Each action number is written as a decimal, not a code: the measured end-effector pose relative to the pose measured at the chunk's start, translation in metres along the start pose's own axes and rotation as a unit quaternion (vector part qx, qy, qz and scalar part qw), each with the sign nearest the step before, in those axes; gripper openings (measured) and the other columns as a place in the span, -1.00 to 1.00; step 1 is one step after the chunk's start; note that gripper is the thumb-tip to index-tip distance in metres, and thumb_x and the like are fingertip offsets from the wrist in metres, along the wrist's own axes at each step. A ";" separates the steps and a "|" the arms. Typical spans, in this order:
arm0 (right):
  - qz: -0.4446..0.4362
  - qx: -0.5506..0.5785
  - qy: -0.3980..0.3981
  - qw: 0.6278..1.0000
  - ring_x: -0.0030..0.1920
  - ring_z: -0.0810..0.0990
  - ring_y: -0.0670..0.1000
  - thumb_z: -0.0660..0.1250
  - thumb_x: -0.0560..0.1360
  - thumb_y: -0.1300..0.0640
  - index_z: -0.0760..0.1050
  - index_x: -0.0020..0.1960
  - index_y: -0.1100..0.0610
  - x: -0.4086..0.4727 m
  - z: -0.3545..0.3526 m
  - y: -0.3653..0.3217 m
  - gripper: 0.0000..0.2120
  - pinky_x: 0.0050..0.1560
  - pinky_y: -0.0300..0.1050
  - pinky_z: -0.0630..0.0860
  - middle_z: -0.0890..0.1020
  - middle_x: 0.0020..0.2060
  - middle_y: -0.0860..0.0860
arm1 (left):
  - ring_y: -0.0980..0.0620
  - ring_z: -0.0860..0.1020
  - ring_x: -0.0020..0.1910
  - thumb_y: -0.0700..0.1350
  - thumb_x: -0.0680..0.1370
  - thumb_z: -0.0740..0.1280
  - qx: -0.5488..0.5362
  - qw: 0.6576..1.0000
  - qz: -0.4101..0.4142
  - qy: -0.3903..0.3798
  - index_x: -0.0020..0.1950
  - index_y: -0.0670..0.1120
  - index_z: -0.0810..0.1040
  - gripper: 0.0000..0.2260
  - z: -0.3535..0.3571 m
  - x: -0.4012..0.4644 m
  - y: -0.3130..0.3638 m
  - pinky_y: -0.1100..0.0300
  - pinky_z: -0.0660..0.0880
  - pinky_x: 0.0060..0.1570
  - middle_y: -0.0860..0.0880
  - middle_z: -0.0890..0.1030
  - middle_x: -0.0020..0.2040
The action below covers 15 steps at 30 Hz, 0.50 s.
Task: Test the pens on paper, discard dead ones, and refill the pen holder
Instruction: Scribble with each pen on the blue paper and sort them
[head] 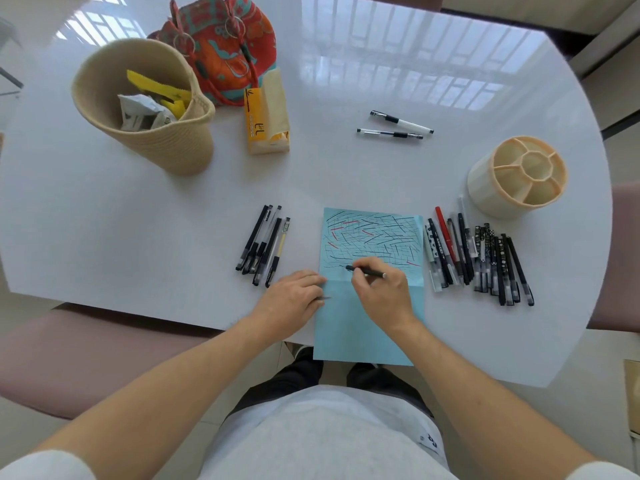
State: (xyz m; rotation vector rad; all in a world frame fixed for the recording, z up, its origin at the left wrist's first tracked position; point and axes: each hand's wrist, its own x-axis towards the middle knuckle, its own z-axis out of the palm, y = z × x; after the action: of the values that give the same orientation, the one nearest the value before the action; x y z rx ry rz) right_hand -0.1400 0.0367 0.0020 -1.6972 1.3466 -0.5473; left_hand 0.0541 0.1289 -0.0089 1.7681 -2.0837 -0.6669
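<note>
A light blue paper [367, 327] lies at the table's near edge, its upper half covered in dark and red scribbles. My right hand [382, 292] grips a black pen [367, 271] with the tip on the paper just below the scribbles. My left hand [294, 299] rests on the paper's left edge, fingers curled round a small grey pen cap [325, 298] that sticks out. Several pens [265, 244] lie left of the paper. A larger pile of pens [481, 258] lies to its right. The cream pen holder [516, 176] stands empty behind that pile.
Two pens [398, 128] lie apart at the table's far middle. A woven basket [145, 105] with wrappers stands at the far left, beside a patterned bag [221, 46] and a yellow tissue pack [266, 116]. Pink chairs stand at the left and right.
</note>
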 end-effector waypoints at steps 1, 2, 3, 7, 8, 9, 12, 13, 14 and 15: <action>0.010 0.014 0.003 1.000 -0.20 0.68 -0.15 0.34 0.47 0.06 0.61 -0.10 -0.10 0.000 -0.003 0.000 -0.91 -0.14 -0.20 0.59 0.68 -0.22 -0.26 | 0.02 0.50 0.28 -0.06 0.59 0.36 -0.003 1.000 -0.003 -0.003 0.00 -0.10 0.66 -0.86 0.000 0.000 0.000 0.04 0.50 0.24 0.00 0.62 0.21; 0.028 0.036 0.007 0.999 -0.22 0.69 -0.12 0.35 0.48 0.09 0.60 -0.13 -0.11 -0.001 -0.006 -0.001 -0.90 -0.15 -0.16 0.61 0.68 -0.25 -0.22 | 0.02 0.50 0.28 -0.06 0.59 0.35 -0.007 1.000 -0.006 -0.006 0.01 -0.09 0.66 -0.85 0.000 0.001 -0.001 0.04 0.49 0.24 0.00 0.63 0.21; 0.054 0.069 0.013 0.996 -0.24 0.69 -0.08 0.35 0.47 0.10 0.60 -0.14 -0.09 -0.002 -0.009 -0.002 -0.89 -0.19 -0.12 0.62 0.69 -0.27 -0.15 | 0.03 0.50 0.28 -0.05 0.60 0.34 -0.012 1.000 -0.011 -0.008 0.02 -0.09 0.66 -0.85 -0.001 0.003 0.000 0.05 0.48 0.25 0.01 0.63 0.21; 0.114 0.209 0.025 0.971 -0.26 0.72 0.08 0.35 0.47 0.17 0.60 -0.13 0.05 -0.006 -0.023 -0.008 -0.93 -0.28 -0.12 0.61 0.72 -0.28 0.10 | 0.06 0.51 0.22 -0.05 0.61 0.33 -0.046 0.998 -0.042 0.000 0.05 -0.10 0.65 -0.84 -0.004 0.007 0.002 0.13 0.46 0.24 0.02 0.64 0.15; 0.119 0.240 0.015 0.963 -0.26 0.71 0.10 0.35 0.47 0.19 0.58 -0.11 0.13 -0.008 -0.027 -0.009 -0.95 -0.27 -0.08 0.62 0.71 -0.28 0.15 | 0.06 0.52 0.20 -0.06 0.62 0.33 -0.052 0.997 -0.049 0.004 0.06 -0.11 0.65 -0.84 -0.005 0.007 0.003 0.16 0.46 0.23 0.02 0.64 0.14; 0.123 0.266 0.004 0.956 -0.26 0.71 0.13 0.34 0.48 0.22 0.57 -0.10 0.19 -0.010 -0.030 -0.010 -0.95 -0.26 -0.04 0.63 0.70 -0.28 0.20 | 0.05 0.52 0.20 -0.06 0.62 0.33 -0.055 0.997 -0.056 0.007 0.07 -0.11 0.65 -0.83 -0.006 0.008 0.004 0.18 0.45 0.22 0.02 0.64 0.15; 0.126 0.294 -0.034 0.947 -0.25 0.70 0.16 0.35 0.50 0.28 0.58 -0.11 0.23 -0.016 -0.036 -0.013 -0.96 -0.25 -0.02 0.65 0.68 -0.29 0.22 | 0.05 0.51 0.20 -0.04 0.62 0.32 -0.060 0.996 -0.067 0.010 0.12 -0.09 0.64 -0.81 -0.006 0.012 0.007 0.18 0.45 0.21 0.02 0.63 0.18; 0.125 0.294 -0.045 0.947 -0.26 0.70 0.16 0.35 0.52 0.32 0.58 -0.11 0.23 -0.017 -0.037 -0.014 -0.94 -0.25 -0.02 0.65 0.68 -0.29 0.23 | 0.06 0.52 0.20 -0.03 0.62 0.32 -0.061 0.996 -0.070 0.009 0.14 -0.08 0.64 -0.81 -0.006 0.014 0.009 0.16 0.48 0.19 0.03 0.62 0.19; 0.124 0.293 -0.052 0.946 -0.27 0.69 0.16 0.33 0.55 0.36 0.58 -0.10 0.24 -0.018 -0.038 -0.014 -0.90 -0.24 -0.01 0.65 0.67 -0.29 0.26 | 0.06 0.52 0.19 -0.02 0.62 0.32 -0.061 0.995 -0.072 0.008 0.14 -0.07 0.63 -0.81 -0.007 0.015 0.011 0.13 0.50 0.17 0.04 0.62 0.19; 0.126 0.294 -0.054 0.946 -0.28 0.68 0.15 0.31 0.57 0.39 0.58 -0.09 0.24 -0.018 -0.038 -0.014 -0.87 -0.24 -0.02 0.65 0.66 -0.27 0.31 | 0.06 0.53 0.18 -0.02 0.62 0.32 -0.063 0.995 -0.073 0.007 0.14 -0.07 0.63 -0.82 -0.007 0.016 0.013 0.11 0.52 0.14 0.04 0.63 0.19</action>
State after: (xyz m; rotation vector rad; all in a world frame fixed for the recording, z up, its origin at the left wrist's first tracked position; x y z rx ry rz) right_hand -0.1678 0.0397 0.0367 -1.0370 1.1484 -0.6208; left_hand 0.0441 0.1133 0.0038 1.8600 -1.8723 -0.8042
